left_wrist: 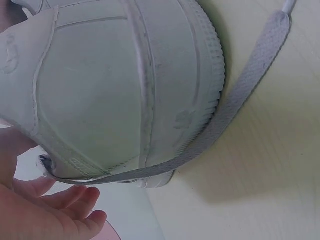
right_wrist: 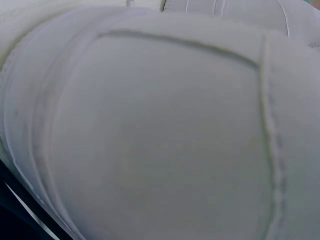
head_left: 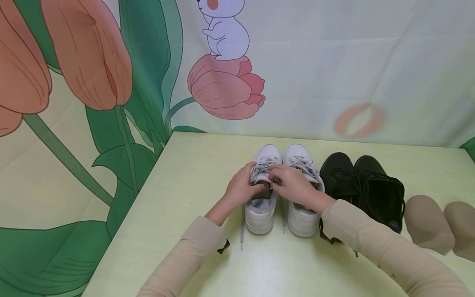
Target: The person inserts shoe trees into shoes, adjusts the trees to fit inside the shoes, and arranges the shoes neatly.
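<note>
Two white lace-up sneakers stand side by side, toes pointing away. My left hand (head_left: 241,187) holds the outer edge of the left sneaker (head_left: 260,220), its thumb over the dark tongue lining. In the left wrist view, loosely bent fingers (left_wrist: 82,200) lie by the top eyelet, where a flat grey lace (left_wrist: 220,120) trails down to the table. Reaching across the right sneaker (head_left: 303,225), my right hand (head_left: 293,183) grips the left sneaker's inner edge with curled fingers. The right wrist view is filled by a white sneaker side (right_wrist: 165,130); the hand is hidden there.
Black lace-up shoes (head_left: 337,165) stand just right of the sneakers, partly under my right sleeve. Beyond them are two beige rounded pieces (head_left: 428,222). A printed cloth (head_left: 297,82) hangs behind the pale table (head_left: 185,173).
</note>
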Available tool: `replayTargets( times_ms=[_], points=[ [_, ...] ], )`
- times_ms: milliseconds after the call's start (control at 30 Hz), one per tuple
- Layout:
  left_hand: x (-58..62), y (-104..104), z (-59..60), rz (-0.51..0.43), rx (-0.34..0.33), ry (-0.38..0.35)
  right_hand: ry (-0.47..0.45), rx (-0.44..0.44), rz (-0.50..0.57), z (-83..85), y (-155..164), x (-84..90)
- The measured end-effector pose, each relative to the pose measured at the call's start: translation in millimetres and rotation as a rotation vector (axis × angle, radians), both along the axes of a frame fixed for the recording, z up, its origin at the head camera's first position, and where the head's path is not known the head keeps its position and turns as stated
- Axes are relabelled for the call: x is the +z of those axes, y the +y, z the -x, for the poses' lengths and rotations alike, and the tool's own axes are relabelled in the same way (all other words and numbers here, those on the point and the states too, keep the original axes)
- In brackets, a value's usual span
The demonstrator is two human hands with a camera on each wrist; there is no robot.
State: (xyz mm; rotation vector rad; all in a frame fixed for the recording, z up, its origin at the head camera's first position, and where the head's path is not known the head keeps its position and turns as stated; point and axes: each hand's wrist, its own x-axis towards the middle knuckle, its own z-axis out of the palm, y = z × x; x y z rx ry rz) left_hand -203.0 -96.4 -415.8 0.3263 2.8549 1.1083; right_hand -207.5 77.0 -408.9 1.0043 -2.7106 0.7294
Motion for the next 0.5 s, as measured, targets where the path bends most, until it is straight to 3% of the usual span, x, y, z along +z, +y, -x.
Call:
replayTargets(
  times_ms=[500],
  points=[
    [8.4, 0.1, -3.2, -0.022, 0.021, 0.06, -0.045, 0.022, 0.084, 1.0, 4.9, 2.4]
  ],
)
